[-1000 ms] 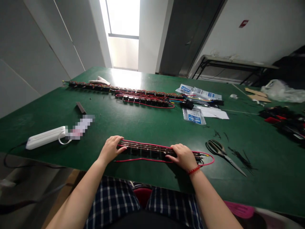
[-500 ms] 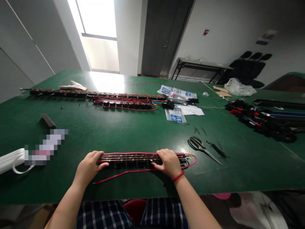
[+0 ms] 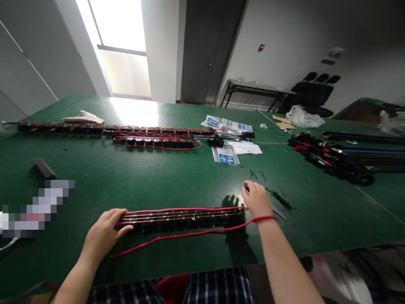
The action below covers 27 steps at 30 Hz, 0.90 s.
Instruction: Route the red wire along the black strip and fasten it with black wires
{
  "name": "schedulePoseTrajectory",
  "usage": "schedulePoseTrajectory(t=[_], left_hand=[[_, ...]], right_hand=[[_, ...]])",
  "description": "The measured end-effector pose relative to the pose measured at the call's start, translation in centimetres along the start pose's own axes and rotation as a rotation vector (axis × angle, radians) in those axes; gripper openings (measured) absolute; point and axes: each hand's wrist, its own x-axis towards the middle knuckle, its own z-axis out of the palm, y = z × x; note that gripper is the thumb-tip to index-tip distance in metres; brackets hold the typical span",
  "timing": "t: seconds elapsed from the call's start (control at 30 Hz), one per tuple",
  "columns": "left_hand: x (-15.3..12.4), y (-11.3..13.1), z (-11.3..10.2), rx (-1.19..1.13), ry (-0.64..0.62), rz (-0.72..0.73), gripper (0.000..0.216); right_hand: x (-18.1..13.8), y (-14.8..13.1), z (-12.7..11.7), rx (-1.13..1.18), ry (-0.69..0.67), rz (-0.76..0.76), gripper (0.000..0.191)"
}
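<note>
Between the two hands, on the green worktop [image 3: 190, 181], one component strip [image 3: 180, 218] is laid lengthwise. Two further strips are counted well beyond the fingers: a long strip [image 3: 79, 128] and a shorter strip [image 3: 155, 142] just in front of it. One pair of scissors [image 3: 280, 213] and one loose heap of black cable ties [image 3: 280, 197] are also seen.

The component strip is made up of a row of black blocks joined along the top by thin bare metal lines. It is bordered by a red wire [image 3: 177, 236], which runs along its far edge, is looped round at the right end, and trails back along the near edge to a free tip below the left hand [image 3: 103, 234].

The left end of the strip is touched by the left hand, whose fingers [image 3: 122, 228] are spread flat and not closed round anything. The right end lies just beside the right hand [image 3: 257, 200]. That hand is laid over the scissors' handles, and only the blade tip is left showing. Whether the handles are gripped cannot be told.
</note>
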Motion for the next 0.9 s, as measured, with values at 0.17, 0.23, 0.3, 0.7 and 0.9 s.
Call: schedulePoseTrajectory(t=[0.17, 0.23, 0.3, 0.7, 0.9], left_hand=[[0.2, 0.6, -0.5, -0.012, -0.014, -0.009, 0.046], [0.3, 0.4, -0.4, -0.018, -0.014, -0.004, 0.045], [0.3, 0.3, -0.4, -0.011, -0.012, -0.015, 0.046], [0.2, 0.0, -0.1, -0.008, -0.004, -0.042, 0.046], [0.4, 0.4, -0.3, -0.015, -0.028, -0.056, 0.043]], right_hand=[[1.3, 5.9, 1.6, -0.265, -0.356, 0.249, 0.02], [0.8, 5.6, 2.3, -0.266, -0.269, 0.187, 0.019], [0.4, 4.3, 2.9, -0.202, -0.181, 0.085, 0.019], [7.1, 1.3, 6.7, 0.07, -0.157, -0.249, 0.018], [9.8, 7.3, 6.3, -0.015, -0.079, 0.027, 0.049]])
